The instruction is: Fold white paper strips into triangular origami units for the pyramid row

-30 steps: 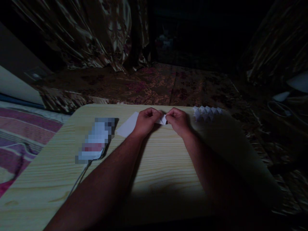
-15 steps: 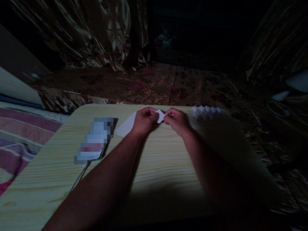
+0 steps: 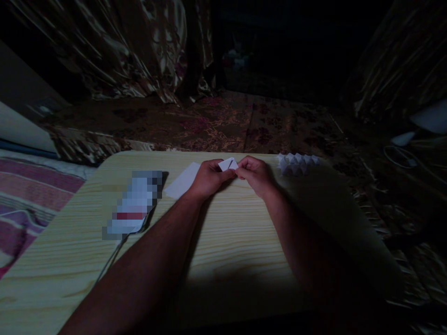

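Both hands meet at the far middle of a light wooden table (image 3: 226, 242). My left hand (image 3: 208, 179) and my right hand (image 3: 254, 174) each pinch one side of a small folded piece of white paper (image 3: 228, 164), held just above the tabletop. A flat white sheet of paper (image 3: 182, 181) lies on the table just left of my left hand. A row of several small folded white paper pieces (image 3: 297, 164) sits to the right of my right hand, near the table's far edge.
A pixelated device (image 3: 134, 204) with a cable (image 3: 111, 263) lies on the table's left part. Shiny patterned fabric (image 3: 223, 121) covers the area beyond the table. A striped cloth (image 3: 24, 200) is at the left. The right side is very dark.
The small folded paper has been turned and raised slightly between my fingertips, and now shows a fold line. Both hands have stayed at the same spot.
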### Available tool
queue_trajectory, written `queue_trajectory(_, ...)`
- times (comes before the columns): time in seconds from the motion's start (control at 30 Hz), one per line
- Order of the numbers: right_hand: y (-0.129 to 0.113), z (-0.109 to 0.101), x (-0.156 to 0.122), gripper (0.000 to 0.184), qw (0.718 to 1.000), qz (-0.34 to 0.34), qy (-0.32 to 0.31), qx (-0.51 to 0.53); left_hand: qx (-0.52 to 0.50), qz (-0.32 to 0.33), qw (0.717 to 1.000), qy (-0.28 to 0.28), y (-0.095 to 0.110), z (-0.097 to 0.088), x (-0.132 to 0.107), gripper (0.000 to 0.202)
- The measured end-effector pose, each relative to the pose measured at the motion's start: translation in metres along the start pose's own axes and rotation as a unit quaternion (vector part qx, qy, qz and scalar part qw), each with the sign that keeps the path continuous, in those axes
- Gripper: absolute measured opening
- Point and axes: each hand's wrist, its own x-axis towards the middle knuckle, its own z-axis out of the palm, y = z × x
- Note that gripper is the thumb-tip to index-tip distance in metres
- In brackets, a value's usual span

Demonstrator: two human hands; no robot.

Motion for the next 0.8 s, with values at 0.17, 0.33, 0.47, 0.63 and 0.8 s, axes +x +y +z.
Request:
queue_trajectory(0.17, 0.0006, -0.0016, 0.0002, 0.006, 1.0, 0.011, -0.005, -0.016, 0.009, 0.008, 1.0, -0.022, 0.0015, -0.0015, -0.001, 0.022)
queue_trajectory(0.33, 0.0011, -0.0004, 0.0002, 0.005, 1.0, 0.021, -0.001, 0.002, 0.014, 0.009, 0.999, -0.037, 0.0027, -0.0016, -0.0014, 0.02)
queue_trajectory(0.47, -0.0005, 0.0006, 0.0, 0.007, 0.999, 0.041, 0.008, 0.006, 0.007, -0.003, 0.999, -0.037, 0.0035, -0.0004, -0.0016, 0.019)
queue_trajectory(0.63, -0.0006, 0.0012, 0.0004, 0.006, 0.999, 0.038, 0.013, 0.005, -0.001, -0.007, 0.999, -0.048, 0.0039, 0.0, -0.0014, 0.016)
queue_trajectory(0.8, 0.0047, 0.001, 0.0029, 0.008, 0.999, 0.041, 0.017, 0.031, -0.003, -0.018, 0.998, -0.054, 0.0009, 0.0004, -0.0014, 0.014)
